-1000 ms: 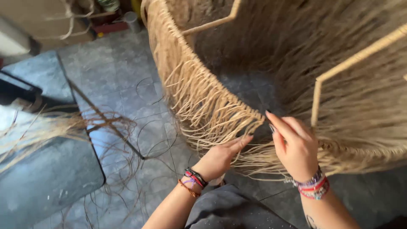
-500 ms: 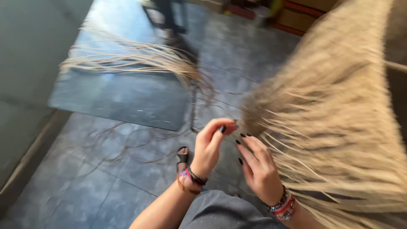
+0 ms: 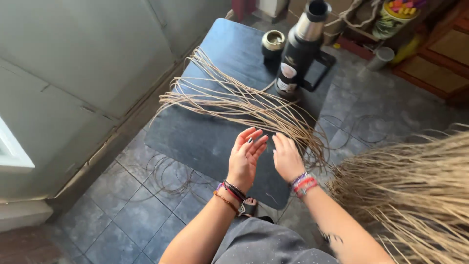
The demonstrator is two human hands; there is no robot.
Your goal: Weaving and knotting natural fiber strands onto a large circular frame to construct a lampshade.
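My left hand (image 3: pixel 246 157) and my right hand (image 3: pixel 287 157) are raised side by side, palms facing each other, fingers apart, holding nothing. Both wrists wear coloured bracelets. Just beyond them a bundle of long pale straw fibres (image 3: pixel 234 100) lies fanned out across a low dark blue table (image 3: pixel 200 137); my right hand is nearest to its gathered end. At the right edge hangs the shaggy straw fringe of a large woven piece (image 3: pixel 415 190).
A tall black thermos flask (image 3: pixel 299 51) and a small round metal-rimmed cup (image 3: pixel 273 41) stand at the table's far end. Loose thin strands (image 3: pixel 168 171) curl on the grey tiled floor. A pale wall (image 3: pixel 73 73) runs along the left; wooden furniture (image 3: pixel 439 54) stands far right.
The view has swung left from the woven piece to the table. My hands have left the fringe and now hover open over the table near the loose fibres.
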